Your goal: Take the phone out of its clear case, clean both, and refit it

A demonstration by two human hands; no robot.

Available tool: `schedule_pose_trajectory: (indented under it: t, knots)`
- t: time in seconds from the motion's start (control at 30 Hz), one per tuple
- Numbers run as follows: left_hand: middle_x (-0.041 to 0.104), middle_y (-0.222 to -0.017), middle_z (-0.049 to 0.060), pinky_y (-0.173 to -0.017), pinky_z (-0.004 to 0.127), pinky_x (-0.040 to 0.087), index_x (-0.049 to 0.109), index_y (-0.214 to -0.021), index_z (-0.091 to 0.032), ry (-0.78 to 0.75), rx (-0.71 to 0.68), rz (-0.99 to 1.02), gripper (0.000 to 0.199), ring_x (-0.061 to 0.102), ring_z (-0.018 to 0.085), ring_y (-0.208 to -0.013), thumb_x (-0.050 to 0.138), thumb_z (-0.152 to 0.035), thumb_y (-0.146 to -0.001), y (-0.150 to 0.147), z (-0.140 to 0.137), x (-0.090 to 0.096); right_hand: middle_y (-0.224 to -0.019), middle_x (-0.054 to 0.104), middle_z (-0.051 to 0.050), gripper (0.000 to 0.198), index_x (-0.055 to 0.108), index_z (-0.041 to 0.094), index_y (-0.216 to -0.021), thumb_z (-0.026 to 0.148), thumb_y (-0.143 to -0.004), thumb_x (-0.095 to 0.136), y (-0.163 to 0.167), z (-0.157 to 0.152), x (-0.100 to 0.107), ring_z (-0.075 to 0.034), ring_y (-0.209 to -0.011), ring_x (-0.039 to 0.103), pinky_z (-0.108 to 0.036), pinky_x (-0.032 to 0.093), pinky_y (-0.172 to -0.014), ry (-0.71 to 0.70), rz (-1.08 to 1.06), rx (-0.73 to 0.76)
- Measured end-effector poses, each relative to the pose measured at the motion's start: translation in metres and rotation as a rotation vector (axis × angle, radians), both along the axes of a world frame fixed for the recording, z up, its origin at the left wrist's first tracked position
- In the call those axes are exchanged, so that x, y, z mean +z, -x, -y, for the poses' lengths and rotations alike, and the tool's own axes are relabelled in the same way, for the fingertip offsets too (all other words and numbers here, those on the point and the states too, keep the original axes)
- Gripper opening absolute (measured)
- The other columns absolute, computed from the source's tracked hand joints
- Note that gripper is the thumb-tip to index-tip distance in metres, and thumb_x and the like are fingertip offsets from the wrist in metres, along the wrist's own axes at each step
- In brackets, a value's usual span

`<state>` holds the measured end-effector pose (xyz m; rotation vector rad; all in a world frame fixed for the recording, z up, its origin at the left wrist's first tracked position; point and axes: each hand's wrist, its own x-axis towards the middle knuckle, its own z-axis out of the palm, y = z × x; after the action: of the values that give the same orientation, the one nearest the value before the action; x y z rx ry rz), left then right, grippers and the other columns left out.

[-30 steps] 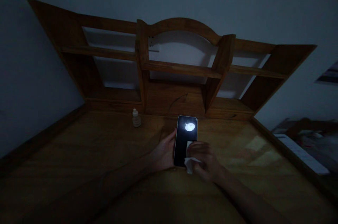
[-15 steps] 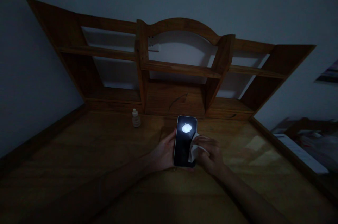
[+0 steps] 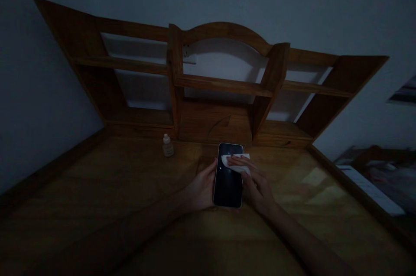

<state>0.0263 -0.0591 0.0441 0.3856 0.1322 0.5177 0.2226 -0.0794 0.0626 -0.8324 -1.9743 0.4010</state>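
A smartphone with a dark screen and pale edge stands tilted toward me above the desk. My left hand grips it by its left side, fingers partly hidden behind it. Against the upper part of the screen lies a white tissue, pressed there by the fingers of my right hand. The tissue sticks out past the fingertips and covers the bright reflection spot on the glass.
A small white bottle stands on the wooden desk, left of the phone. Behind rises a wooden shelf unit. A wall socket shows through it. Papers lie beyond the desk's right edge.
My right hand has slid the tissue up and left across the screen, from its right side to the upper part. The left hand and phone have hardly moved.
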Motion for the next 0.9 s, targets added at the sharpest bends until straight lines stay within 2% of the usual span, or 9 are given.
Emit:
schedule_pose_trajectory:
  t: [0.2, 0.4, 0.57, 0.67, 0.8, 0.9]
  knots:
    - [0.061, -0.11, 0.015, -0.097, 0.049, 0.038, 0.051, -0.131, -0.017, -0.002, 0.006, -0.001, 0.052, 0.056, 0.032, -0.109, 0.04, -0.054, -0.096, -0.001, 0.0, 0.001, -0.147, 0.046, -0.003, 0.041, 0.048, 0.027, -0.138, 0.021, -0.099, 0.036, 0.006, -0.001, 0.002, -0.021, -0.138, 0.038, -0.053, 0.022, -0.118, -0.018, 0.194, 0.023]
    - [0.062, -0.107, 0.015, -0.096, 0.044, 0.039, 0.055, -0.126, -0.013, 0.003, 0.032, -0.065, 0.052, 0.057, 0.031, -0.106, 0.041, -0.053, -0.096, -0.002, -0.001, -0.002, -0.149, 0.042, -0.003, 0.045, 0.043, 0.026, -0.142, 0.018, -0.098, 0.038, 0.013, 0.004, 0.007, -0.019, -0.141, 0.034, -0.05, 0.022, -0.118, -0.029, 0.316, 0.099]
    - [0.063, -0.098, 0.014, -0.093, 0.041, 0.04, 0.06, -0.117, -0.012, 0.013, 0.041, -0.042, 0.048, 0.059, 0.029, -0.099, 0.042, -0.052, -0.096, -0.003, 0.0, 0.0, -0.145, 0.048, -0.004, 0.043, 0.048, 0.027, -0.138, 0.017, -0.097, 0.041, 0.014, 0.006, 0.01, -0.02, -0.137, 0.04, -0.051, 0.026, -0.116, -0.016, 0.291, 0.146]
    - [0.063, -0.094, 0.012, -0.091, 0.04, 0.041, 0.061, -0.109, -0.013, 0.075, 0.002, -0.013, 0.048, 0.06, 0.028, -0.094, 0.041, -0.054, -0.096, -0.002, 0.001, 0.003, -0.14, 0.054, -0.006, 0.04, 0.053, 0.026, -0.134, 0.017, -0.096, 0.043, 0.014, 0.008, 0.011, -0.021, -0.132, 0.047, -0.051, 0.03, -0.114, -0.008, 0.27, 0.185]
    - [0.063, -0.087, 0.011, -0.086, 0.036, 0.043, 0.062, -0.099, -0.01, 0.149, 0.03, -0.046, 0.051, 0.061, 0.025, -0.085, 0.042, -0.056, -0.095, -0.003, -0.001, 0.002, -0.129, 0.064, -0.007, 0.036, 0.059, 0.024, -0.127, 0.017, -0.095, 0.044, 0.016, 0.011, 0.012, -0.021, -0.122, 0.057, -0.048, 0.035, -0.112, 0.01, 0.247, 0.262]
    - [0.061, -0.082, 0.009, -0.078, 0.032, 0.045, 0.063, -0.095, -0.01, 0.059, 0.126, -0.129, 0.046, 0.06, 0.021, -0.075, 0.047, -0.054, -0.094, -0.005, -0.001, 0.0, -0.123, 0.067, -0.007, 0.033, 0.063, 0.022, -0.12, 0.016, -0.094, 0.044, 0.019, 0.014, 0.014, -0.021, -0.118, 0.061, -0.045, 0.037, -0.11, 0.052, 0.229, 0.313]
